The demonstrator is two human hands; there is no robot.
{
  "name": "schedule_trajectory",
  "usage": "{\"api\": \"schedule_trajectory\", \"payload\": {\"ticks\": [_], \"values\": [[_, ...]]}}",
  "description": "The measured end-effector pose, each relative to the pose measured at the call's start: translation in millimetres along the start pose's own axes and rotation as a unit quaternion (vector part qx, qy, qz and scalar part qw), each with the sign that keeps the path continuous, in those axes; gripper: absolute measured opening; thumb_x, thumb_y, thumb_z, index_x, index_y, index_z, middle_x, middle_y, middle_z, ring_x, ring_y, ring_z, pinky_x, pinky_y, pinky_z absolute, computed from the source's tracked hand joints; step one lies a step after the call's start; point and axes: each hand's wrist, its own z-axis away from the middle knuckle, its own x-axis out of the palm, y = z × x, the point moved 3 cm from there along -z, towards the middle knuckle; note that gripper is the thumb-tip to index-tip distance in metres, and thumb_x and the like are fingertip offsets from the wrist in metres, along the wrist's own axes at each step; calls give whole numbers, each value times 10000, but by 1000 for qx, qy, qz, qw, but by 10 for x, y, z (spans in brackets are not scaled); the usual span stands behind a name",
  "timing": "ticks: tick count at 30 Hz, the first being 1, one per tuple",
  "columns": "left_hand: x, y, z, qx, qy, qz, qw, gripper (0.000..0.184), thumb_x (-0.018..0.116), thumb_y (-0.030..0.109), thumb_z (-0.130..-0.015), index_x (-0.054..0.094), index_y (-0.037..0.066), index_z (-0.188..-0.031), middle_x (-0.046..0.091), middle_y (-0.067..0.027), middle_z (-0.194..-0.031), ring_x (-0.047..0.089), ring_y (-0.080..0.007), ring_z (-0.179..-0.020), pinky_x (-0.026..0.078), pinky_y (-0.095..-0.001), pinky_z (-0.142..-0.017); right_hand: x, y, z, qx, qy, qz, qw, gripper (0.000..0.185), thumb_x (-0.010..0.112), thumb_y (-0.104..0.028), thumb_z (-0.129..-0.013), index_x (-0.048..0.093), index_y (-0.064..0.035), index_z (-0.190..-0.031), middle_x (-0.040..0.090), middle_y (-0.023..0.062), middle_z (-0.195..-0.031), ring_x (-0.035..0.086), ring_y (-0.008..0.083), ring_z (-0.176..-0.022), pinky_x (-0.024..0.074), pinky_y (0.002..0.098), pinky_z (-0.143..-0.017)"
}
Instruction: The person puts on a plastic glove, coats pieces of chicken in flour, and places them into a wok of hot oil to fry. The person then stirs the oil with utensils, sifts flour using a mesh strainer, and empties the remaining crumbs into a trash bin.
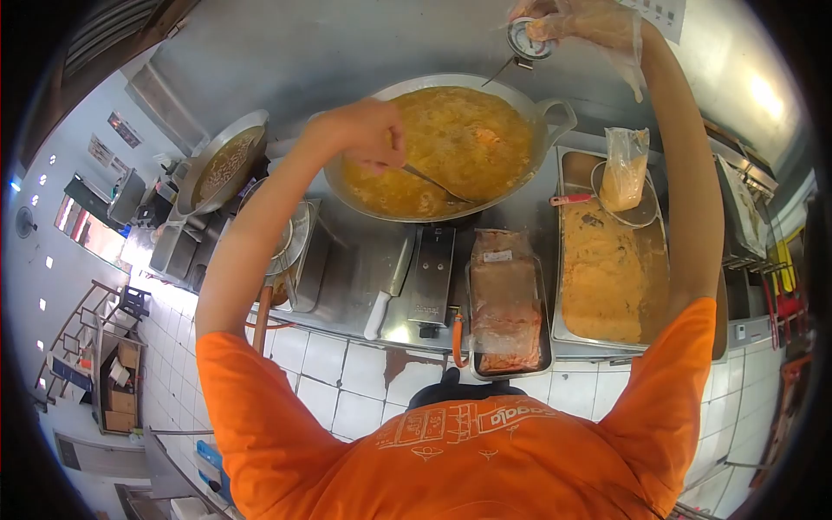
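My left hand (360,134) is bare and closed round the handle of a metal ladle (438,185), whose lower end dips into yellow oil in a large wok (341,184). Near the oil's right side float orange pieces (487,136). My right hand (585,22), in a clear plastic glove, grips a round dial thermometer (530,40) above the wok's upper right rim. The thin probe of the thermometer points down and left toward that rim.
Right of the wok lies a tray of orange batter (598,269) with a bag (626,169) on a strainer. Nearer me are packed meat (505,299), a metal box (432,276) and a knife (390,286). Another wok (227,169) stands left.
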Motion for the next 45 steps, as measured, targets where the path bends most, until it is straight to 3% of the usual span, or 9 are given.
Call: {"api": "schedule_trajectory", "payload": {"ticks": [8,14,17,23,29,32,34,37,45], "values": [[358,-47,-999,12,-66,14,998,147,589,162,-727,634,22,-728,633,-45,-604,560,-104,-465,429,-251,-423,-69,58,-7,13,20,-31,999,320,692,-135,-742,581,26,-995,615,83,-909,564,143,-831,466,267,-722],[568,-158,-1456,22,89,89,992,137,612,142,-715,627,10,-684,630,-84,-616,568,-133,-468,449,-271,-447,-130,232,50,4,49,-54,997,324,704,-139,-740,584,22,-995,618,75,-900,563,133,-832,457,256,-742],[585,-347,-1818,4,173,52,984,121,638,102,-647,564,38,-577,553,-100,-525,567,-241,-501,449,-324,-496,-146,240,74,43,69,-2,997,308,703,-136,-742,592,13,-986,621,72,-892,564,132,-831,457,255,-740],[609,-563,-1923,-69,239,-34,968,122,669,148,-669,629,46,-725,621,-156,-766,614,-298,-767,500,-384,-662,-123,289,58,33,61,-6,998,294,700,-128,-746,596,9,-984,624,73,-901,564,132,-820,458,253,-739],[467,-605,-1603,-74,184,-100,975,128,662,149,-682,634,47,-754,612,-168,-921,602,-296,-851,499,-385,-712,-79,175,78,4,32,-44,998,296,699,-129,-747,594,10,-986,623,69,-907,561,132,-826,460,251,-742],[342,-670,-1416,-27,240,-74,967,125,666,149,-669,632,53,-741,622,-154,-852,609,-283,-807,499,-383,-688,-46,129,69,9,44,-7,999,300,698,-134,-751,593,8,-993,622,68,-909,560,130,-830,459,252,-744],[164,-540,-1143,4,218,-130,967,114,636,143,-655,637,37,-697,626,-108,-648,618,-262,-632,497,-339,-600,-29,103,70,11,46,-7,999,301,698,-135,-752,592,6,-996,621,68,-909,560,129,-830,459,252,-744],[-37,-378,-612,30,232,-129,964,131,649,146,-647,648,37,-718,627,-108,-638,616,-237,-567,500,-325,-585,-2,60,88,18,48,-18,999,301,699,-139,-753,593,2,-997,620,67,-911,560,128,-831,459,252,-744],[-277,-232,507,-67,142,-53,986,133,651,130,-647,661,18,-719,617,-96,-604,593,-182,-455,478,-276,-465,122,-100,52,-19,28,-32,999,292,699,-149,-758,592,3,-983,619,70,-924,561,129,-837,466,254,-727]]}}
